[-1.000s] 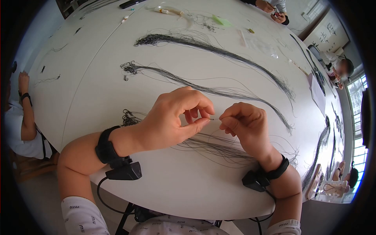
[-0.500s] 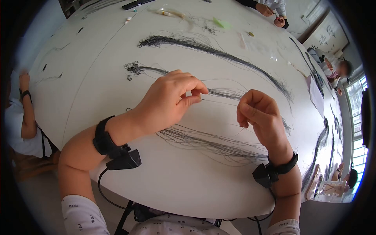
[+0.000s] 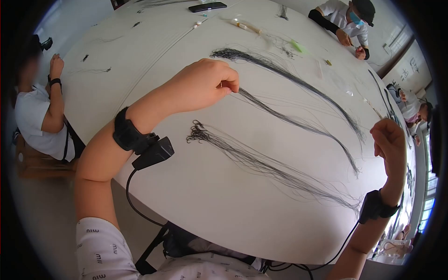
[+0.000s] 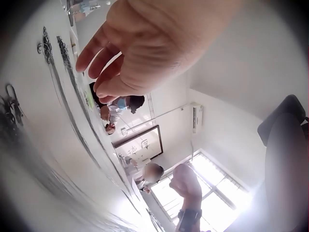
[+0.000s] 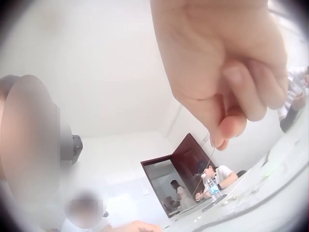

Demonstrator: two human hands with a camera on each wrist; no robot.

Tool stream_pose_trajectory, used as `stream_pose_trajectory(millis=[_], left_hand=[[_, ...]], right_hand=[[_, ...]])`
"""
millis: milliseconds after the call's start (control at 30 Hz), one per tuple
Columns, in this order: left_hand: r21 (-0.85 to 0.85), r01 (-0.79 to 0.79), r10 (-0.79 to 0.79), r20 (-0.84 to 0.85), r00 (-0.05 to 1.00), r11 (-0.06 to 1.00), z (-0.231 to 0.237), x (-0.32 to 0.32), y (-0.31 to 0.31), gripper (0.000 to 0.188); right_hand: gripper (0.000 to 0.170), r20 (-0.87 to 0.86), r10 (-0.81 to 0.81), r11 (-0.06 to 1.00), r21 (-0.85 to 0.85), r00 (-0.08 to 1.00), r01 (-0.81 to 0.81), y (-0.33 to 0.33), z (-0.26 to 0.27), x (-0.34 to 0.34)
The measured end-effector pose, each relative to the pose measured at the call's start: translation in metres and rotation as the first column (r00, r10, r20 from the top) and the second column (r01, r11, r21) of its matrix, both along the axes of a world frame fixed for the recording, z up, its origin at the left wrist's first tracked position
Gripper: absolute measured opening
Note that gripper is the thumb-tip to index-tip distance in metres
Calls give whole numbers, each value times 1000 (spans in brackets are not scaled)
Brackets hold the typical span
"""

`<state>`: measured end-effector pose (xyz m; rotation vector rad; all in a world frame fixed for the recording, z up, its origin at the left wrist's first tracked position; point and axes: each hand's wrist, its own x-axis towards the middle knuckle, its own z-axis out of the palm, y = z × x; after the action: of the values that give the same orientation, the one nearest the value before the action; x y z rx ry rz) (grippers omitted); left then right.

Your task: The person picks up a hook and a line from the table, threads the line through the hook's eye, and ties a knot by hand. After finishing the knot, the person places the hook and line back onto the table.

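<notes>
My left hand point(image 3: 205, 84) is over the hook end of the middle bundle of fishing lines point(image 3: 284, 119), its thumb and fingertips pinched together. The small fishing hook between them is hidden by the fingers. Far to the right, my right hand point(image 3: 389, 142) is raised with thumb and forefinger pinching a thin fishing line point(image 5: 211, 157), which shows below the fingertips in the right wrist view. The other fingers are curled in. Nearest me lies a bundle of dark lines point(image 3: 280, 170) with black hooks point(image 3: 198, 133) clustered at its left end.
A thicker bundle point(image 3: 294, 74) lies beyond the middle one on the white table point(image 3: 154, 102). Farther back are a phone point(image 3: 207, 7) and a green slip point(image 3: 297, 46). Other people sit around the table at left point(image 3: 39, 109), back right and right.
My hands have moved well apart: the left up and over the middle bundle, the right out to the far right. The near bundle's hooks have come into full view.
</notes>
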<state>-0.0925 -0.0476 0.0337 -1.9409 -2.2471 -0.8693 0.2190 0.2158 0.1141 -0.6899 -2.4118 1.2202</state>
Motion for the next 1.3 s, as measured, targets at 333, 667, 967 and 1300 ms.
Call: stream_pose_trajectory(millis=[333, 667, 967, 1300], left_hand=[[-324, 34, 40, 218, 975, 946, -4, -9, -36, 5], [-409, 70, 23, 217, 976, 910, -4, -2, -42, 5], [-394, 49, 15, 158, 987, 918, -6, 2, -43, 4], [-377, 133, -28, 271, 962, 917, 1, -5, -43, 9]], right_hand=[[7, 512, -5, 999, -33, 859, 25, 34, -30, 59], [3, 662, -79, 997, 55, 745, 57, 50, -51, 130], [2, 667, -243, 970, 186, 704, 158, 46, -55, 163], [7, 415, -395, 875, 442, 819, 198, 27, -64, 126]])
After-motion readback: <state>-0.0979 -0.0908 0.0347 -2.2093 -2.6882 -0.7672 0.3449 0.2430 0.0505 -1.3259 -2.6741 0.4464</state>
